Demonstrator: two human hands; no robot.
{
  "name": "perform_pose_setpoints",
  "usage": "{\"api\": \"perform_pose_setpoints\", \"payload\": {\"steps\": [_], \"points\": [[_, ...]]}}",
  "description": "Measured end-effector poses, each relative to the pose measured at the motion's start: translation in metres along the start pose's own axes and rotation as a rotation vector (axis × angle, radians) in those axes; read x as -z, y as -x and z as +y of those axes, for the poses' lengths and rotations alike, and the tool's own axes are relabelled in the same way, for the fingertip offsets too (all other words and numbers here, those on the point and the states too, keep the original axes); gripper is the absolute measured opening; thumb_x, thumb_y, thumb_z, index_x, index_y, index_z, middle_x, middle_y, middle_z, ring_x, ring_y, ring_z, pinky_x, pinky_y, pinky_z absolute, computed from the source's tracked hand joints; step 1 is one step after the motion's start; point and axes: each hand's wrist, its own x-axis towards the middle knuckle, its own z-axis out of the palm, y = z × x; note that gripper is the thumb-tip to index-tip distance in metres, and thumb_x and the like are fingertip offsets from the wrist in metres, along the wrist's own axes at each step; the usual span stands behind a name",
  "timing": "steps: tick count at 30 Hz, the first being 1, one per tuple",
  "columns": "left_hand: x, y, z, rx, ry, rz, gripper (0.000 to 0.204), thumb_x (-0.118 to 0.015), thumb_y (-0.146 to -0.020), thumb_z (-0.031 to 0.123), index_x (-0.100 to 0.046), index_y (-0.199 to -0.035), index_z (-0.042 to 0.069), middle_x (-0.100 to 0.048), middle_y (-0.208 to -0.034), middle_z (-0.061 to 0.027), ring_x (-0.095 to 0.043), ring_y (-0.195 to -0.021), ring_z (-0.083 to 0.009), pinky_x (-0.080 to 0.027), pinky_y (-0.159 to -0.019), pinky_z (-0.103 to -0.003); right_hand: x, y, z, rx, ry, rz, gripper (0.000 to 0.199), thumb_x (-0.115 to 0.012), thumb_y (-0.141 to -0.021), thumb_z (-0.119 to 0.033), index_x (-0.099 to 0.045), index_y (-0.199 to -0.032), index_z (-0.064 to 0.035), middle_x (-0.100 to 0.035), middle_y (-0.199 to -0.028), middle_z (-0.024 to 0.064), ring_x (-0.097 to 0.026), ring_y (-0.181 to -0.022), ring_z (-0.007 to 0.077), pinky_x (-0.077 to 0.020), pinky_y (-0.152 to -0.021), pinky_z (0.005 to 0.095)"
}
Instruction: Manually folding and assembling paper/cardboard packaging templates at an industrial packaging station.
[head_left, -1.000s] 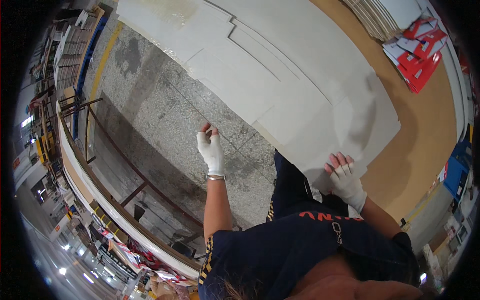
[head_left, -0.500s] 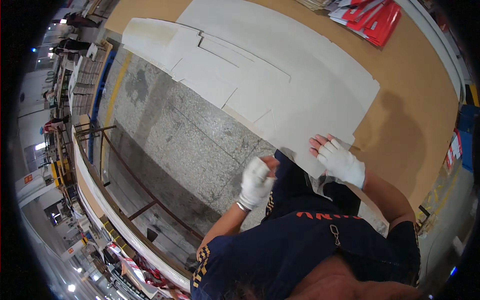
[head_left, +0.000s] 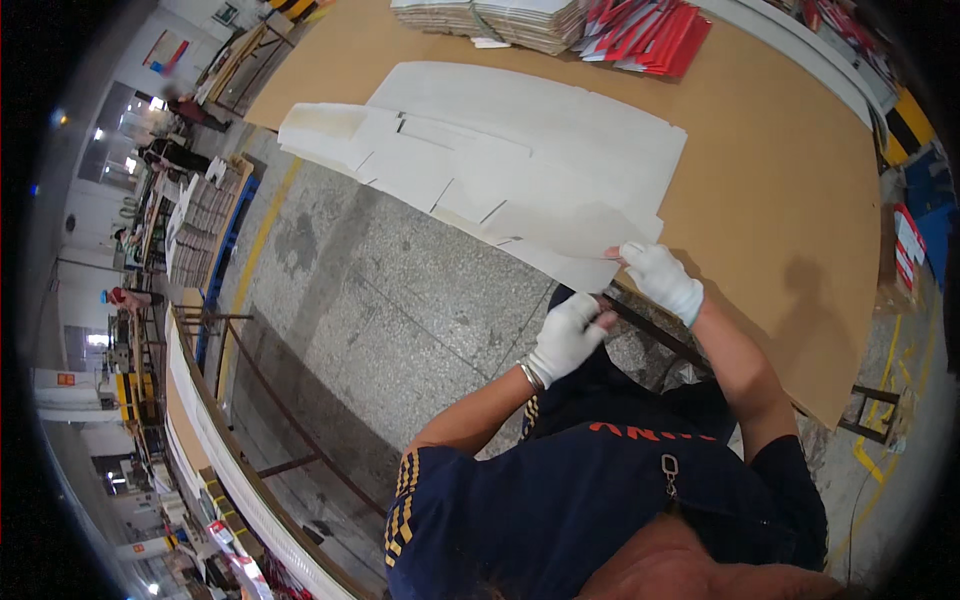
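Landmark: the brown worktable (head_left: 790,200), w/ its near edge running diagonally in front of the person.

Big white die-cut cardboard sheet (head_left: 520,170) lies flat on the table, but its left part hangs out past the table's edge over the grey speckled floor (head_left: 400,310). Sheet has cut slots and flaps along its overhanging side; looks like more than one layer, can't tell how many.

R hand (head_left: 660,280), white glove, sits at the table's near edge, on the sheet's nearest corner. Fingers are curled onto that corner, thumb side toward the sheet's edge; looks like a pinch on the corner, though the underside of the grip is hidden.

L hand (head_left: 568,335), also white-gloved, w/ a thin bracelet at the wrist, is just off the table's edge, below and beside the R hand. Fingers are bent together, tips up by the dark metal rail (head_left: 650,325) under the table edge and close to the sheet's corner. Can't tell if it actually holds the sheet or the rail, or only touches.

Both hands nearly meet at that corner.

On the table's far side, well away from the hands: stack of flat pale cardboard blanks (head_left: 500,20), and beside it a pile of red flat pieces (head_left: 660,35).

Off the table's left, across the floor: long curved bench (head_left: 200,420), pallets w/ stacked stock behind it.

Person wears a dark blue top w/ yellow stripes on the sleeve.
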Motion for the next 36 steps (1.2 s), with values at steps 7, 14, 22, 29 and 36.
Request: {"api": "perform_pose_setpoints", "payload": {"steps": [7, 14, 22, 29, 36], "points": [[-0.013, -0.021, -0.003, 0.523, 1.302, 0.306, 0.022, -0.05, -0.097, 0.016, -0.056, -0.112, 0.0, -0.064, -0.11, -0.0116, -0.064, -0.097, -0.0197, -0.054, -0.079, -0.033, -0.01, 0.005, 0.01, 0.077, 0.223, -0.044, 0.019, -0.06, -0.082, -0.007, -0.062, -0.101, -0.0048, -0.065, -0.093, 0.0151, -0.066, -0.086, 0.0303, -0.0543, -0.074, 0.0371], [-0.038, -0.016, -0.041, 0.439, 1.216, 0.264, 0.017, -0.05, -0.097, 0.011, -0.058, -0.106, -0.002, -0.063, -0.101, -0.0101, -0.063, -0.088, -0.0175, -0.054, -0.079, -0.032, 0.005, 0.004, -0.007, 0.08, 0.2, -0.254, 0.047, -0.072, -0.077, -0.032, -0.061, -0.11, 0.0007, -0.06, -0.117, 0.0172, -0.059, -0.108, 0.0331, -0.0501, -0.089, 0.0376], [-0.046, -0.016, -0.051, 0.343, 1.3, 0.319, 0.01, -0.05, -0.094, 0.004, -0.06, -0.093, 0.001, -0.061, -0.088, -0.0006, -0.058, -0.076, -0.0087, -0.05, -0.071, -0.024, 0.015, -0.014, -0.03, -0.135, 0.22, -0.396, 0.063, -0.074, -0.074, -0.043, -0.06, -0.116, 0.0015, -0.055, -0.128, 0.0186, -0.053, -0.118, 0.0323, -0.0461, -0.097, 0.0375], [-0.041, -0.019, -0.031, 0.395, 1.195, 0.371, 0.013, -0.051, -0.094, 0.007, -0.058, -0.086, -0.001, -0.061, -0.082, -0.0045, -0.06, -0.072, -0.0109, -0.048, -0.06, -0.024, 0.001, -0.009, -0.015, 0.017, 0.352, -0.305, 0.043, -0.066, -0.076, -0.014, -0.06, -0.116, -0.0007, -0.058, -0.123, 0.0149, -0.058, -0.112, 0.0292, -0.0493, -0.093, 0.0363], [-0.046, -0.024, -0.021, 0.574, 1.166, 0.453, 0.012, -0.051, -0.09, 0.009, -0.059, -0.085, 0.001, -0.058, -0.082, -0.0058, -0.057, -0.066, -0.0144, -0.057, -0.064, -0.035, 0.066, -0.029, -0.03, -0.115, 0.114, 0.183, 0.037, -0.054, -0.076, 0.004, -0.064, -0.111, -0.0055, -0.066, -0.101, 0.017, -0.064, -0.099, 0.0289, -0.0503, -0.085, 0.033]]}}
